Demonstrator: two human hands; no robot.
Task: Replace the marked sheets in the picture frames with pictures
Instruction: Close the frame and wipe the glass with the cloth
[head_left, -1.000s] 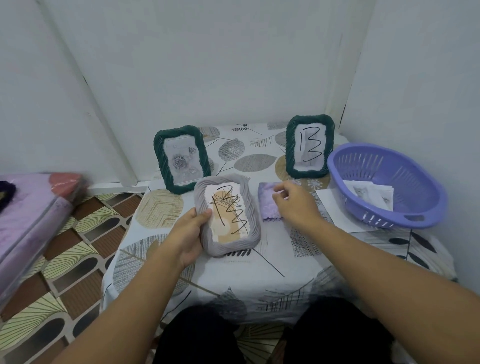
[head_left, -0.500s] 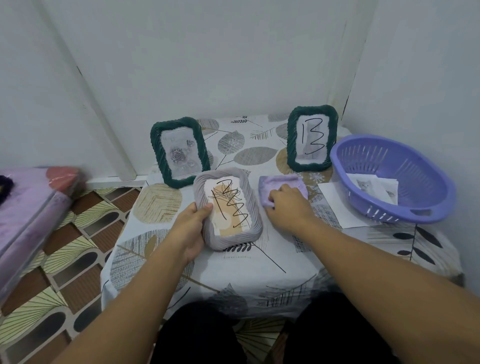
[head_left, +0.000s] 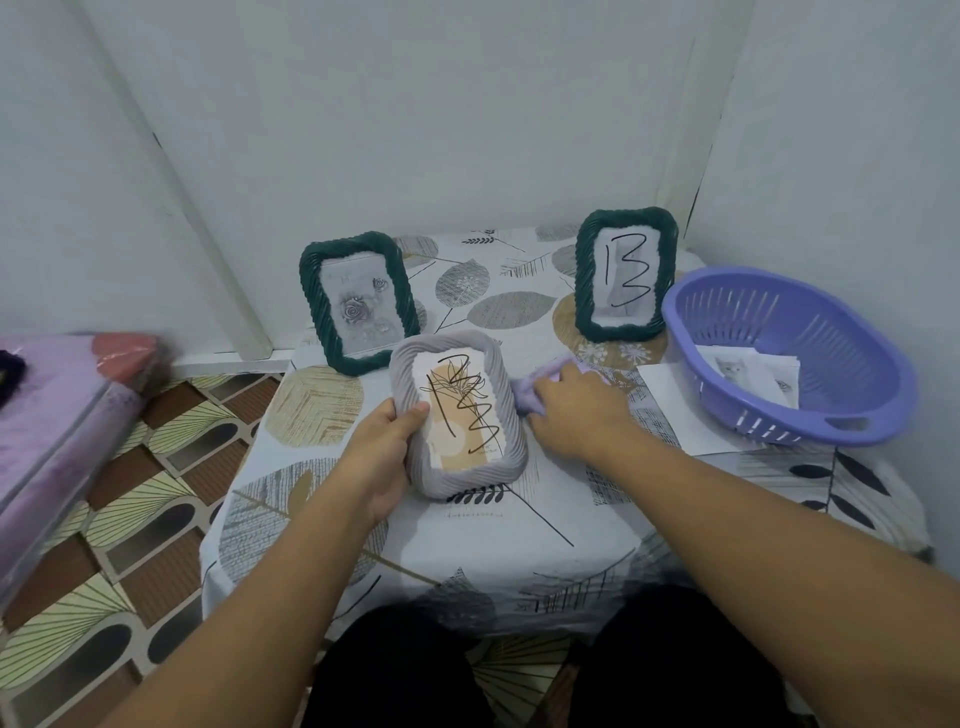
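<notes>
Gripping the grey frame (head_left: 460, 413) by its left edge, the left hand (head_left: 382, 457) is holding it tilted up off the table (head_left: 597, 525), thumb curled over the front rim and touching the marked sheet (head_left: 460, 415) inside — a tan print w/ black scribble across it. The right hand (head_left: 576, 410) is lying just beside the frame's right side, fingers bent down onto a lilac cloth (head_left: 527, 395); it's pressing or gathering the cloth, but whether it's actually pinching it can't be told from here. Progress, judging by what's standing: approx. one of three done. The left green frame (head_left: 358, 301) at the back is already showing a rose picture w/ no scribble, so that one is looking finished. The right green frame (head_left: 626, 273) is still carrying a scribbled sheet, and the grey one hasn't been opened yet — two swaps left. Replacement pics (head_left: 748, 371) are sitting in the purple basket (head_left: 810, 415) at the right, well apart from both hands, w/ a loose white sheet (head_left: 675, 405) lying partly under the basket. Next up is probably wiping or flipping the grey frame to reach its back.
</notes>
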